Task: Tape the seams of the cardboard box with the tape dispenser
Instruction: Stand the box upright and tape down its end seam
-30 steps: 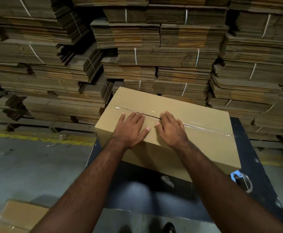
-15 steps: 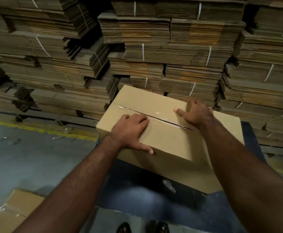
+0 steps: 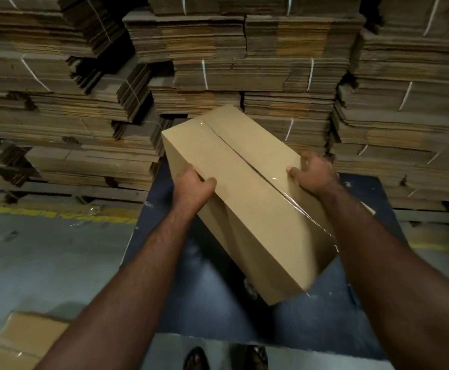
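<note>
A closed brown cardboard box (image 3: 247, 204) is held above the dark blue table (image 3: 212, 297), turned so that one short end points away from me. Clear tape shines along its top centre seam and wraps over the near right end. My left hand (image 3: 191, 186) grips the box's left top edge, thumb on top. On the right side my right hand (image 3: 311, 173) clasps the box, thumb on the top face near the seam. The tape dispenser is not visible in this view.
Tall strapped stacks of flat cardboard (image 3: 218, 62) on pallets wall off the far side. Another taped box (image 3: 23, 340) lies on the grey floor at the lower left. A yellow floor line (image 3: 52, 210) runs along the pallets. My feet (image 3: 226, 357) show below the table edge.
Both hands went from lying flat on the box's top to gripping its sides. The box has come up off the table and turned so its long axis now points away from me.
</note>
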A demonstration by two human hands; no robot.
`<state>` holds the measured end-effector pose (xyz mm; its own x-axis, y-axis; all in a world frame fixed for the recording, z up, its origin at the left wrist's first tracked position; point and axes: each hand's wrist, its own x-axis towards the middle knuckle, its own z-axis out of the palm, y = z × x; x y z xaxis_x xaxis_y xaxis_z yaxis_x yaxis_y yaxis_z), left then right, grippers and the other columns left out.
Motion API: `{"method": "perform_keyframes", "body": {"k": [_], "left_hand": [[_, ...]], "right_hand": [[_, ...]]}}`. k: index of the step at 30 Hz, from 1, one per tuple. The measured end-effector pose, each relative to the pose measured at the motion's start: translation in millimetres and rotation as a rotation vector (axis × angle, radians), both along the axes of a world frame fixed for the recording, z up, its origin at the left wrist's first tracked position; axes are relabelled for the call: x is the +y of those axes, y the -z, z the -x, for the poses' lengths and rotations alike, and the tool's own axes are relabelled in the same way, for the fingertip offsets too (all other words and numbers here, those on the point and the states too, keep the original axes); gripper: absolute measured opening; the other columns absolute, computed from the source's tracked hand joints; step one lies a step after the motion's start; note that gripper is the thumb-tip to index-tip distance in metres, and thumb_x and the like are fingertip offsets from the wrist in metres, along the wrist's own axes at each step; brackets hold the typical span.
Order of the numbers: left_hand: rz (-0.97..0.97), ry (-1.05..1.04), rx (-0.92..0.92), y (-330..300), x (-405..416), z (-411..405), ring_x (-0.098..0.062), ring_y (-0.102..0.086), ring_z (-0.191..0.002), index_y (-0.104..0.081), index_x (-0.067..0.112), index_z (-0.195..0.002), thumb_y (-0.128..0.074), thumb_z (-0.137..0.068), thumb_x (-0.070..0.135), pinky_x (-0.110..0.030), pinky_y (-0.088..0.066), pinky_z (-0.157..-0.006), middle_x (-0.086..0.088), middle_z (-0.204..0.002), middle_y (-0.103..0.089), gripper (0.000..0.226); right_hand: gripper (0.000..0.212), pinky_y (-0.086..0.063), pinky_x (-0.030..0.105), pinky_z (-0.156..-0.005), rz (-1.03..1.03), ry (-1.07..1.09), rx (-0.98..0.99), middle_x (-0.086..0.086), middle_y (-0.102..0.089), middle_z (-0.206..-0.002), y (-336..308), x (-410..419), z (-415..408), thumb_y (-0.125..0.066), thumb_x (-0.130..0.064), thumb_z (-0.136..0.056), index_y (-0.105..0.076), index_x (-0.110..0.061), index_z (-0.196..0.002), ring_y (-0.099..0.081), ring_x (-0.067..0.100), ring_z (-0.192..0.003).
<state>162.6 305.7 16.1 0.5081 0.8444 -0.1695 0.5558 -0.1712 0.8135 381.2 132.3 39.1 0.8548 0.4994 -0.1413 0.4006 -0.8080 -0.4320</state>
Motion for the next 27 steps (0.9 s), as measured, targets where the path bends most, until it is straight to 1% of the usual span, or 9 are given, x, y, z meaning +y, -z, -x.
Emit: {"method": "perform_keyframes", "body": {"k": [3,5,7,9,11,14,16,19,27], "left_hand": [[0.054,0.022,-0.135,-9,-6,-16,-0.018,-0.063,-0.100,-0.053,0.016,-0.129,-0.066,-0.087,0.019,-0.033,-0.054,-0.089,0.005,-0.106,-0.061,0.045],[0.015,0.091,-0.158,-21,-5,-28,-0.015,-0.058,-0.108,-0.048,0.017,-0.141,-0.070,-0.087,0.016,-0.030,-0.052,-0.090,0.004,-0.116,-0.057,0.059],[0.042,0.177,-0.172,-28,-5,-38,-0.016,-0.056,-0.119,-0.050,0.021,-0.141,-0.074,-0.086,0.017,-0.029,-0.052,-0.089,-0.001,-0.131,-0.057,0.060],[0.066,0.279,-0.129,-30,-12,-44,-0.019,-0.050,-0.129,-0.055,0.021,-0.137,-0.074,-0.087,0.017,-0.031,-0.048,-0.096,-0.005,-0.140,-0.054,0.054],[0.026,0.353,-0.056,-26,-23,-43,-0.017,-0.048,-0.130,-0.058,0.019,-0.134,-0.074,-0.088,0.017,-0.029,-0.043,-0.098,-0.003,-0.142,-0.052,0.050],[-0.102,0.379,-0.030,-9,-46,-26,-0.014,-0.041,-0.136,-0.055,0.012,-0.137,-0.072,-0.088,0.016,-0.020,-0.035,-0.101,-0.003,-0.150,-0.042,0.052],[-0.134,0.374,-0.032,9,-62,-11,-0.021,-0.030,-0.146,-0.045,0.013,-0.147,-0.067,-0.091,0.023,-0.028,-0.026,-0.117,-0.007,-0.159,-0.032,0.061],[-0.074,0.339,-0.090,26,-82,7,-0.023,-0.027,-0.148,-0.031,0.019,-0.155,-0.057,-0.099,0.029,-0.044,-0.028,-0.120,-0.007,-0.160,-0.030,0.063],[-0.063,0.255,-0.145,35,-114,36,-0.020,-0.027,-0.148,-0.030,0.023,-0.155,-0.053,-0.101,0.032,-0.044,-0.028,-0.120,-0.004,-0.162,-0.029,0.060]], "right_hand": [[0.058,-0.045,0.048,-0.096,-0.078,0.043,0.007,0.010,-0.053,-0.130,-12,-15,4,-0.065,-0.047,-0.086,-0.047,-0.023,-0.135,-0.050,0.031,-0.118],[0.052,-0.048,0.043,-0.087,-0.093,0.110,-0.002,0.006,-0.055,-0.118,-22,-27,7,-0.065,-0.046,-0.086,-0.051,-0.022,-0.131,-0.054,0.027,-0.109],[0.044,-0.054,0.044,-0.082,-0.095,0.182,0.027,0.004,-0.058,-0.107,-26,-41,10,-0.063,-0.047,-0.087,-0.058,-0.017,-0.119,-0.060,0.024,-0.097],[0.039,-0.058,0.043,-0.074,-0.107,0.235,0.057,0.006,-0.064,-0.099,-22,-56,17,-0.061,-0.050,-0.086,-0.063,-0.016,-0.105,-0.063,0.023,-0.086],[0.035,-0.052,0.033,-0.068,-0.076,0.222,0.060,0.006,-0.064,-0.100,-12,-72,29,-0.062,-0.046,-0.088,-0.063,-0.015,-0.106,-0.061,0.021,-0.085],[0.051,-0.046,0.032,-0.080,-0.126,0.153,0.083,0.007,-0.056,-0.124,0,-91,47,-0.066,-0.038,-0.088,-0.055,-0.016,-0.132,-0.055,0.024,-0.108],[0.061,-0.045,0.035,-0.095,-0.140,0.096,0.087,0.009,-0.050,-0.138,4,-104,58,-0.067,-0.037,-0.087,-0.048,-0.021,-0.143,-0.050,0.027,-0.123],[0.067,-0.037,0.039,-0.107,-0.112,0.058,0.102,0.009,-0.041,-0.149,14,-124,75,-0.064,-0.043,-0.089,-0.039,-0.030,-0.150,-0.041,0.028,-0.135],[0.069,-0.030,0.044,-0.112,-0.124,0.000,0.073,0.008,-0.026,-0.158,28,-153,100,-0.055,-0.054,-0.092,-0.028,-0.038,-0.153,-0.028,0.030,-0.142]]}}
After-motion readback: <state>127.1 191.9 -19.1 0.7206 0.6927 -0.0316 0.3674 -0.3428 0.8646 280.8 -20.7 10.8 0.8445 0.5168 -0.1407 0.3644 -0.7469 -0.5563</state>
